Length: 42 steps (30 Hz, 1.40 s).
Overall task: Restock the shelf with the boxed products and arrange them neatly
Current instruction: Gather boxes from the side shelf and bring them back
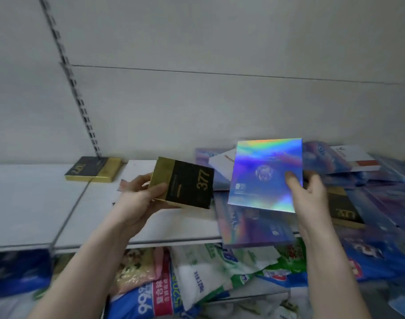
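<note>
The left hand (139, 194) gripped a black box (185, 183) at its gold end while the right hand (309, 192) pinched a foil box (263, 176) by one edge; both seemed light, stiff and slick.

My left hand (139, 194) grips a flat black-and-gold cardboard box printed 377 (187, 184) by its gold end, above the white metal shelf (35, 203). My right hand (309, 194) pinches a shiny rainbow-foil square box (263, 173) at its right edge, thumb on the front. A second black-and-gold box (93, 169) lies flat at the shelf's back. On the right is a jumbled heap of blue and foil boxes (381, 180), too blurred to count. Printed plastic bags (197, 277) lie below.
</note>
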Each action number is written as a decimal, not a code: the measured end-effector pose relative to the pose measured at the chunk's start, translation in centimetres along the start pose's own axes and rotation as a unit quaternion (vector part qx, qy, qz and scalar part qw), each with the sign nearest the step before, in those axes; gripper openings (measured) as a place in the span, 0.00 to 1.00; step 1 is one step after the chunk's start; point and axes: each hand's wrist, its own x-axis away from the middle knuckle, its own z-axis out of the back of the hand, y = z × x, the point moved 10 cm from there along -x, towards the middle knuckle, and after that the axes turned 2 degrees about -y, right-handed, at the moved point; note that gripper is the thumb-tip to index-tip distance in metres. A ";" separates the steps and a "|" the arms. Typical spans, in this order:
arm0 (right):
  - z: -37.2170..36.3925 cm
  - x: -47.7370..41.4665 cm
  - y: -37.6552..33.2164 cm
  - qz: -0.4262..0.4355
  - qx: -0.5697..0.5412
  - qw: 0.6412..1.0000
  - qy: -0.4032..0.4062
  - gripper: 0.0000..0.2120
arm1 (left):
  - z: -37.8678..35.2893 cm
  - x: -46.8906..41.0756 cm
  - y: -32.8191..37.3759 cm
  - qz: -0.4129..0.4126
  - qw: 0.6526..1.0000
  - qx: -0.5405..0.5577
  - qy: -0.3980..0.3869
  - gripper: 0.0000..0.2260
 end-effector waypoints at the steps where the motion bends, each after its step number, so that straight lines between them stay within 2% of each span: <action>1: -1.2 1.6 0.0 -0.004 -0.011 1.000 -0.008 0.03 | 2.1 1.1 0.2 -0.007 1.000 0.011 0.018 0.14; 4: -6.1 7.2 0.1 -0.032 -0.051 0.997 -0.051 0.04 | 8.7 5.2 1.0 -0.032 0.997 0.044 0.051 0.16; 15: -29.2 30.7 -1.6 -0.093 -0.067 0.962 -0.246 0.05 | 39.5 23.2 2.9 -0.099 0.963 0.040 0.248 0.06; 21: -40.4 40.1 -5.4 -0.072 -0.065 0.942 -0.323 0.05 | 51.5 30.0 5.0 -0.127 0.932 0.064 0.332 0.02; 26: -49.3 45.2 -8.2 -0.053 -0.070 0.920 -0.383 0.06 | 59.0 32.1 7.3 -0.163 0.912 0.073 0.370 0.03; 34: -64.3 51.2 -10.5 -0.035 -0.065 0.881 -0.467 0.09 | 71.1 31.9 10.1 -0.164 0.879 0.093 0.438 0.03; 42: -80.6 55.2 -16.8 0.060 -0.064 0.832 -0.548 0.09 | 82.7 31.1 16.7 -0.202 0.830 0.093 0.512 0.03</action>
